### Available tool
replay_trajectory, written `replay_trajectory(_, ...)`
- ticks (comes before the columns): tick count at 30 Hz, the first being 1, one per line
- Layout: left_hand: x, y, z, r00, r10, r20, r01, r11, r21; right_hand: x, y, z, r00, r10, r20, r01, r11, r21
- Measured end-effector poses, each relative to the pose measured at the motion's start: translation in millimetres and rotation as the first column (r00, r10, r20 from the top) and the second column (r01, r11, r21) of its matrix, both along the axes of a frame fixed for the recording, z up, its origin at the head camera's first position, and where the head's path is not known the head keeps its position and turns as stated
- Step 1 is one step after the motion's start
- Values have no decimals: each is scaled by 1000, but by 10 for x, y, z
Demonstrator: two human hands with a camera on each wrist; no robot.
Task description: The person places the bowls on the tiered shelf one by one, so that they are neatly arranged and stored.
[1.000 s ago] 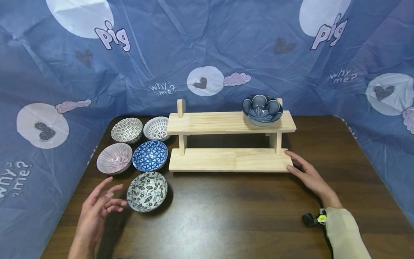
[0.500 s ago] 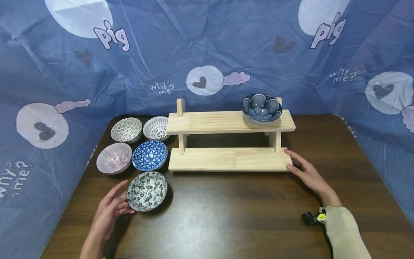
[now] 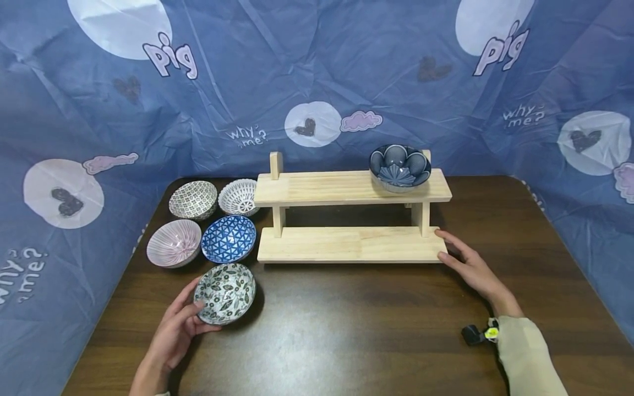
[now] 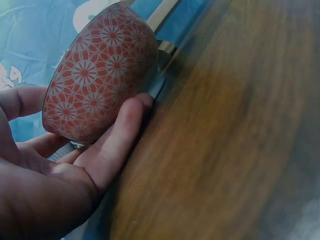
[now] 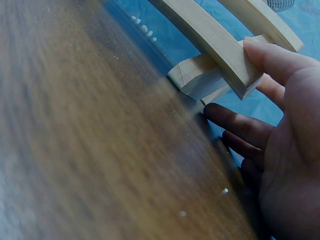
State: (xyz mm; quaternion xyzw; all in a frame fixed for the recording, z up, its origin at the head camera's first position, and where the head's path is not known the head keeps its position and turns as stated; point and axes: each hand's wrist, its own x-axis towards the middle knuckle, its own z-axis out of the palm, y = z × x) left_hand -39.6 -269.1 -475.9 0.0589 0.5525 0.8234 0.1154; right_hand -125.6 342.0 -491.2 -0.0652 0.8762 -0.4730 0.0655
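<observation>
My left hand (image 3: 173, 333) grips the near-left side of a bowl (image 3: 225, 294) with a dark leaf pattern inside. Its thumb lies over the rim, fingers beneath. In the left wrist view, the same bowl's outside (image 4: 100, 75) is red with white flowers, tilted, with the left hand (image 4: 65, 165) around its lower side. A two-tier wooden shelf (image 3: 317, 245) stands at the middle. My right hand (image 3: 475, 272) holds the right end of its lower board; the right wrist view has thumb and a finger of that hand (image 5: 295, 115) at the board end (image 5: 240, 75).
A dark blue petal-shaped bowl (image 3: 400, 170) sits on the upper board's right end. Behind the held bowl stand a blue triangle-patterned bowl (image 3: 229, 239), a pink-striped bowl (image 3: 174, 243), a grey-patterned bowl (image 3: 193, 200) and a white-patterned bowl (image 3: 239, 197) beside the shelf's left end.
My left hand has moved right and closed its thumb and fingers on the leaf-patterned bowl. The right hand and the shelf have stayed in place.
</observation>
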Motion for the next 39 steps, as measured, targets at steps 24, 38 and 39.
replay_trajectory(24,-3,-63,-130,980,-158,-121,186,941,283,5,-18,-6,1000,8,-15,-8,1000,-8)
replay_trajectory(38,26,-7,-80,983,-156,-101,178,946,270,-9,2,-39,1000,11,-26,-11,1000,-15)
replay_trajectory(39,26,-4,-75,983,-153,-99,174,947,271,-10,3,-41,1000,11,-28,-12,1000,-16)
